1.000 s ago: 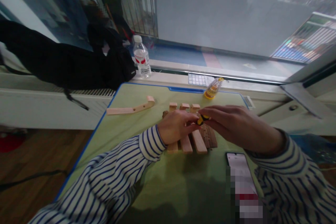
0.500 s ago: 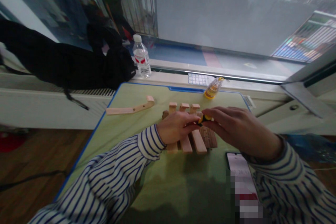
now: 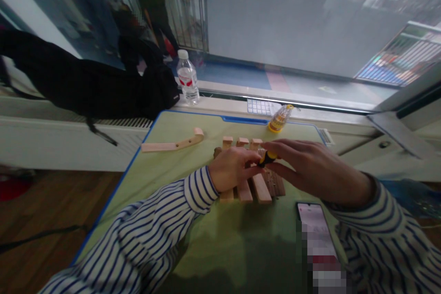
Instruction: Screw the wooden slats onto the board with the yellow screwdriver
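My right hand (image 3: 310, 165) is closed around the yellow and black handle of a small screwdriver (image 3: 267, 160), held at a slant. Pressed close to the tool's black end are the thumb and fingertips of my left hand (image 3: 234, 168); what they pinch is hidden. Beneath both hands lie several pale wooden strips (image 3: 261, 188) with raised blocks at their far ends, side by side across a brown, ridged wooden piece (image 3: 278, 183). My left hand rests over the strips and covers their middles. The screwdriver's tip cannot be made out.
A bent wooden strip with holes (image 3: 172, 145) lies at the table's left. A yellow-capped clear bottle (image 3: 280, 118) stands at the back edge, a phone (image 3: 315, 220) lies at right. Beyond are a water bottle (image 3: 188, 78), a black bag (image 3: 113, 85) and people behind glass.
The screwdriver's handle has turned slightly, with more of its black part showing between my hands. My fingers have shifted a little; the strips stay in place.
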Tool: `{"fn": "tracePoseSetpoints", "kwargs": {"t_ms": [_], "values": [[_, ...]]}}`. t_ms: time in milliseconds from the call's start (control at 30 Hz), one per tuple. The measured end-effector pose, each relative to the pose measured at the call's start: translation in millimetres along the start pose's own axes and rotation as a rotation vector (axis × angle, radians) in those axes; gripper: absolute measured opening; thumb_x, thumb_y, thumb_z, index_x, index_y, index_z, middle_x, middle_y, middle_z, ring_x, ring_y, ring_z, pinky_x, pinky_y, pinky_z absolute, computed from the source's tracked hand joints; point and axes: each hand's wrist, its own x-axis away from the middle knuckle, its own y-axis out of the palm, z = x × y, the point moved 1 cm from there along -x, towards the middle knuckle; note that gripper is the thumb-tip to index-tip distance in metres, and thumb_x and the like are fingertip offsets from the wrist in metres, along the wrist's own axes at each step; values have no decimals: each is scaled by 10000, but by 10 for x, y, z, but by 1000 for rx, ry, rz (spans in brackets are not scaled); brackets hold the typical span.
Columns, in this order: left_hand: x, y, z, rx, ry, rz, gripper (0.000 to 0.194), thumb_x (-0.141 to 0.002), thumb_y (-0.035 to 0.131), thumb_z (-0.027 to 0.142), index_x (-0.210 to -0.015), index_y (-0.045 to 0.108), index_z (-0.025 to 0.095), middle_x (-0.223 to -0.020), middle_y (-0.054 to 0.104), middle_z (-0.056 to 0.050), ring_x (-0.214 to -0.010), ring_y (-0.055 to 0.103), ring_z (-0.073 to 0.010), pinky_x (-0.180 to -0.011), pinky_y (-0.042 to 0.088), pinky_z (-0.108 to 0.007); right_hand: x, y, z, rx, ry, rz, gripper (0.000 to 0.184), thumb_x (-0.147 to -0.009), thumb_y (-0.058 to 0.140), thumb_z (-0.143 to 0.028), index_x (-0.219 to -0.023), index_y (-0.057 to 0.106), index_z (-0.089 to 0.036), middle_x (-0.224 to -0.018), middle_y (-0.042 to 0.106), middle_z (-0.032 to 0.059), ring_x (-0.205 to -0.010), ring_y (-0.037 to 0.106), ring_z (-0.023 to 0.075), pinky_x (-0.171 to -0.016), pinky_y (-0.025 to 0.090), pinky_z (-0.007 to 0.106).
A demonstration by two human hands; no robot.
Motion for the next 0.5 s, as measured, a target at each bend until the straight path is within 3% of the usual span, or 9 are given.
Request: {"fn": "tracePoseSetpoints", "kwargs": {"t_ms": [133,333,500], "values": [[7,2,0,15,26,26,205,-858,530,349,-886,657,190,-767,643,8,-699,563,-121,-630,367,-233,-5,-55,-6,-31,-60,-19,397,-889,461,-254,-1281,415,-208,-1226,563,70,-977,593,177,-811,499,329],[8,-1,-21,18,35,11,198,-850,541,349,-909,648,194,-812,660,1,-737,578,-134,-674,395,-242,-23,-41,1,-60,-82,-87,280,-890,424,-186,-1149,531,-194,-1151,613,58,-993,596,174,-860,489,340],[1,2,-33,4,43,-10,234,-866,511,373,-912,648,189,-810,659,-9,-747,580,-138,-679,395,-244,-9,2,10,-65,-66,-31,256,-892,431,-194,-1119,549,-191,-1121,631,64,-950,615,171,-817,503,324]]}}
